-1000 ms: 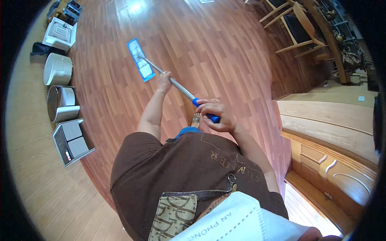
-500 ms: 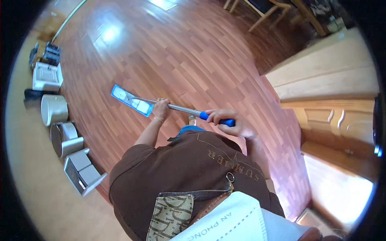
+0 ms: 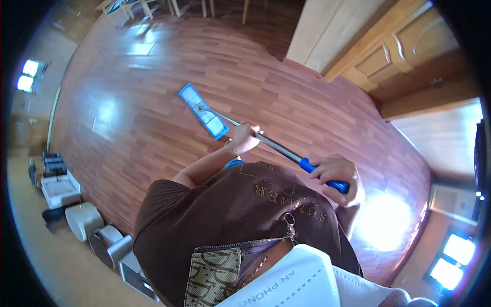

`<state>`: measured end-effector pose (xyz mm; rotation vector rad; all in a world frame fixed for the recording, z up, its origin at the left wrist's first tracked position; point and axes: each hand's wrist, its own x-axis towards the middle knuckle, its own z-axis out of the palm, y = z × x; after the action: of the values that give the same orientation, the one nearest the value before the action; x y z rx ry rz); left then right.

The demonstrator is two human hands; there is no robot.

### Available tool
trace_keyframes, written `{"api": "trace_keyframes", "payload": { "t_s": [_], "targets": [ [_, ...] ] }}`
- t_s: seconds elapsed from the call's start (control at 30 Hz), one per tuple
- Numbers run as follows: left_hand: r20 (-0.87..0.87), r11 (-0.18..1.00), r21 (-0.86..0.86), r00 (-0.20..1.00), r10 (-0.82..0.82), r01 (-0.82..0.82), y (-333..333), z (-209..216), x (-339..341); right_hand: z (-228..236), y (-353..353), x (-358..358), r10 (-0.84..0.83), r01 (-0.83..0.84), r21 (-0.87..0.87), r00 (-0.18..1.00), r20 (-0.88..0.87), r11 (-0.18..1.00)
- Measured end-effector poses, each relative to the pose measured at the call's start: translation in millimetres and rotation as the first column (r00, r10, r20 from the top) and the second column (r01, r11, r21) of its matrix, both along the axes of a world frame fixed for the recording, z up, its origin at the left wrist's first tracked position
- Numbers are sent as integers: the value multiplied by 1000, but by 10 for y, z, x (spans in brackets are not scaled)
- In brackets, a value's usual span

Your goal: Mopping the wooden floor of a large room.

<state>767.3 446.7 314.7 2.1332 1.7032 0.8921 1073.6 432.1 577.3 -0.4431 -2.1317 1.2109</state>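
Flat mop [image 3: 279, 148] on wood floor [image 3: 143, 148], left hand [image 3: 246, 139] and right hand [image 3: 337, 174] clamped on it.
The blue-edged head [image 3: 203, 111] lies forward-left of both hands, its long axis slanting likewise; the left, round the pole, is nearer, the right wraps the blue grip [image 3: 308, 165]. Versus half a second ago, head and pole slant more steeply in view.

I am standing on a reddish-brown plank floor [image 3: 148, 169]. A flat, blue-edged mop head [image 3: 204, 113] is resting on the planks ahead of me, lying at a slant. Light-wood chair legs [image 3: 175, 7] are standing on the floor at the far side. Bright glare [image 3: 106, 110] is reflecting off the boards at left, and a stronger white patch [image 3: 386, 219] is shining at right.
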Motion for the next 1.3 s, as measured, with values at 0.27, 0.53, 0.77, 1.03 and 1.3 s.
{"api": "trace_keyframes", "payload": {
  "t_s": [0.27, 0.53, 0.77, 1.03, 1.3],
  "targets": [
    [76, 897, -9, 895, -440, 442, 277, 128, 1653, 194, -1047, 888, -516, 510, 104, 856, 36, 854],
    [135, 516, -250, 557, -819, 819, 332, -315, 2913, 386, -1830, 1061, -729, 683, 254, 639, 245, 685],
    [-8, 360, -105, 361, -933, 927, -303, -215, 3410, 655, -2372, 889, -769, 673, 375, 591, 246, 637],
    [-16, 188, -179, 188, -982, 966, -515, 1234, 3025, 1897, -2089, 894, -634, 446, 591, 759, 149, 673],
    [12, 567, -379, 616, -787, 731, -403, 1738, 2396, 1759, -1354, 1364, -441, 567, 498, 823, -357, 655]
  ]
}}
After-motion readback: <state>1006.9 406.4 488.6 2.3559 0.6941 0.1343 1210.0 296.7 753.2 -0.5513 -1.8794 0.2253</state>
